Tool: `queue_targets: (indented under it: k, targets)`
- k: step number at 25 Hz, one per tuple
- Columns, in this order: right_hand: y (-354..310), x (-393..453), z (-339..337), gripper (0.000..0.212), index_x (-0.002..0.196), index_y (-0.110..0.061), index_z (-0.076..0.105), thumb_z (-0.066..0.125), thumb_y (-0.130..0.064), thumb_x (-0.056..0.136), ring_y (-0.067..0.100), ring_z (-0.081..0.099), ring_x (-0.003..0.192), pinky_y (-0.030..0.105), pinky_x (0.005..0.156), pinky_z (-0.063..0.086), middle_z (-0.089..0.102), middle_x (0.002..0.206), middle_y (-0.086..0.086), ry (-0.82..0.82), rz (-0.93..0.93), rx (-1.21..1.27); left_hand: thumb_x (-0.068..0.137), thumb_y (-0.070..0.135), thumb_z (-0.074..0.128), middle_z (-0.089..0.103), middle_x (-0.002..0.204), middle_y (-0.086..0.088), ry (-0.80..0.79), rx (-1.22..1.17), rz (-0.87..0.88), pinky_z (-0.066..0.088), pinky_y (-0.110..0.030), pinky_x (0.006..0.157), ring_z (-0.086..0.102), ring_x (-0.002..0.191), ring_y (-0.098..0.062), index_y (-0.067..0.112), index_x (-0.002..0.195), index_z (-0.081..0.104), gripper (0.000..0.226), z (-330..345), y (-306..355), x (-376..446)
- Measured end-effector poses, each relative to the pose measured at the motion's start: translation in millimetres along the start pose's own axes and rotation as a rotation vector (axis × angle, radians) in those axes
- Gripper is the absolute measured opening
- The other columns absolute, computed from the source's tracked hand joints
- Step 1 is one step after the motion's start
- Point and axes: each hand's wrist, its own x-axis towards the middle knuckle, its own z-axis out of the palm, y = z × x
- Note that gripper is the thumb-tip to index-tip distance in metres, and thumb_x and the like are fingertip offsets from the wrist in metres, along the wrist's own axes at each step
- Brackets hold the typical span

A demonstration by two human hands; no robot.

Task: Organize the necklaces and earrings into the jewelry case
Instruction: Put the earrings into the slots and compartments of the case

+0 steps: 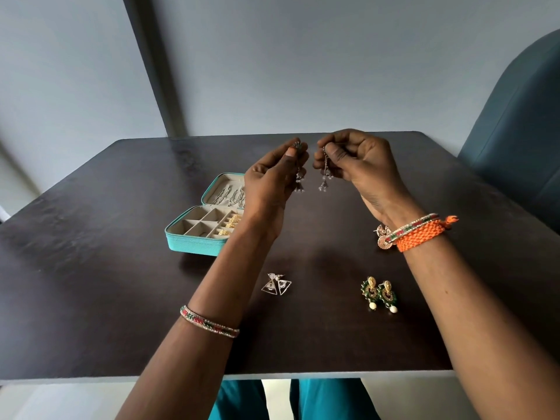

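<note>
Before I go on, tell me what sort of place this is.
Probably a room in a home, though little shows. A dark wooden table stands against a plain grey wall, a padded teal chair sits beside it, and an open jewelry case lies on the table.

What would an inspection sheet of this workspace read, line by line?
Surface: dark wooden table, pale front edge.
Job's things: teal jewelry case open, gold earrings in its compartments, silver pieces in the lid; triangle earrings, green earrings and a gold earring loose on the table.
Clutter: nothing seen.
Grippers: left hand pinches one dangling silver earring, right hand pinches its mate, both above the table.
Cables: nothing seen.
Surroundings: grey wall, dark upright post, teal chair at the right.
</note>
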Motion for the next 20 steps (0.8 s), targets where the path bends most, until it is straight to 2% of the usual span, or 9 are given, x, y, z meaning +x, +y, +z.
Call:
queue_targets:
  k: [5,7,10,14,17,20]
  targets:
    - [-0.1,-0.9,2.7,0.014,0.098,-0.004,0.068,0.057,0.000,0.090,0.011,0.063,0.068,0.023,0.065,0.054,0.066,0.080,0.007,-0.036,0.118,0.100,0.098,0.010,0.044,0.072,0.072,-0.002,-0.026,-0.152,-0.273,0.056,-0.023,0.071,0.068,0.068,-0.010,0.010,0.091,0.064,0.020,5.0,3.5,-7.0]
    - [0.7,-0.8,2.1,0.016,0.100,-0.003,0.068,0.057,0.002,0.089,0.011,0.064,0.068,0.021,0.066,0.054,0.068,0.083,0.008,-0.027,0.169,0.116,0.098,0.009,0.042,0.071,0.064,-0.002,-0.021,-0.206,-0.337,0.055,-0.027,0.078,0.068,0.061,-0.011,0.008,0.090,0.062,0.022,6.9,4.7,-9.6]
    - [-0.9,-0.2,1.1,0.021,0.105,0.005,0.065,0.051,0.008,0.090,0.012,0.066,0.069,0.021,0.069,0.055,0.067,0.086,0.013,-0.009,0.252,0.221,0.097,0.006,0.042,0.070,0.063,-0.005,-0.005,-0.258,-0.364,0.050,-0.030,0.088,0.067,0.064,-0.014,0.005,0.086,0.062,0.022,9.1,6.0,-11.0]
    - [-9.2,-0.5,-0.3,0.027,0.109,0.013,0.059,0.040,0.014,0.089,0.017,0.067,0.073,0.023,0.071,0.058,0.064,0.088,0.018,-0.021,0.357,0.370,0.096,0.005,0.043,0.071,0.067,-0.008,-0.011,-0.291,-0.376,0.054,-0.030,0.081,0.068,0.067,-0.016,0.005,0.085,0.061,0.022,9.6,8.1,-12.6]
    - [-14.7,-1.4,-2.7,0.038,0.112,0.015,0.057,0.031,0.019,0.085,0.021,0.068,0.078,0.025,0.074,0.058,0.063,0.090,0.021,-0.052,0.367,0.395,0.096,0.005,0.043,0.071,0.066,-0.006,-0.003,-0.275,-0.367,0.056,-0.029,0.076,0.069,0.063,-0.015,0.005,0.087,0.061,0.021,9.4,9.2,-13.6]
    - [-17.3,-1.7,-3.2,0.045,0.114,0.013,0.056,0.025,0.022,0.082,0.023,0.067,0.084,0.026,0.077,0.057,0.063,0.094,0.022,-0.072,0.364,0.389,0.095,0.004,0.044,0.071,0.070,-0.008,-0.012,-0.297,-0.356,0.057,-0.030,0.077,0.069,0.071,-0.017,0.003,0.091,0.062,0.018,8.6,10.7,-14.4]
